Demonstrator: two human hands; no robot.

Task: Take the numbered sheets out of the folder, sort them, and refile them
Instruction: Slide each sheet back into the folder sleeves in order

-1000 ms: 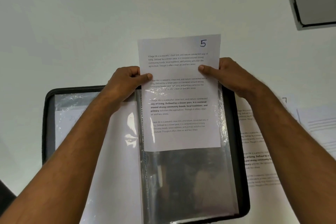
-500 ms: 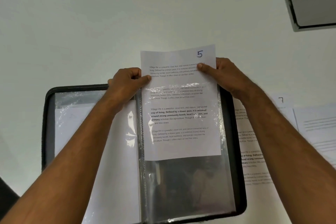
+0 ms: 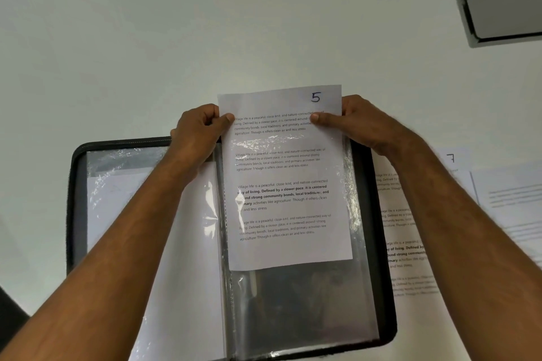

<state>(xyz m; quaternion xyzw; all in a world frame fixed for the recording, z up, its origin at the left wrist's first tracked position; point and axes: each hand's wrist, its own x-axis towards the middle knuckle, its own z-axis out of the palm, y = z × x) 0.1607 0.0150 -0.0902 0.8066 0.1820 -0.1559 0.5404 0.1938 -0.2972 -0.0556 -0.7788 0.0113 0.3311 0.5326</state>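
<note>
A black zip folder (image 3: 76, 184) lies open on the white table, its clear plastic sleeves (image 3: 308, 302) spread across both halves. The sheet numbered 5 (image 3: 281, 173) sits partly inside the right-hand sleeve, with its top sticking out past the sleeve mouth. My left hand (image 3: 196, 138) pinches the sheet's upper left edge between thumb and curled fingers. My right hand (image 3: 357, 123) pinches its upper right edge, thumb on the paper. The left-hand sleeve (image 3: 117, 199) holds another white sheet whose number I cannot see.
To the right of the folder lies the sheet numbered 7 (image 3: 410, 243), partly under my right forearm, with another printed sheet (image 3: 510, 202) beside it. A grey box-like object (image 3: 498, 0) stands at the far right corner.
Sheet 5 has slid down deeper into the right-hand sleeve, and both hands have shifted up toward its top corners.
</note>
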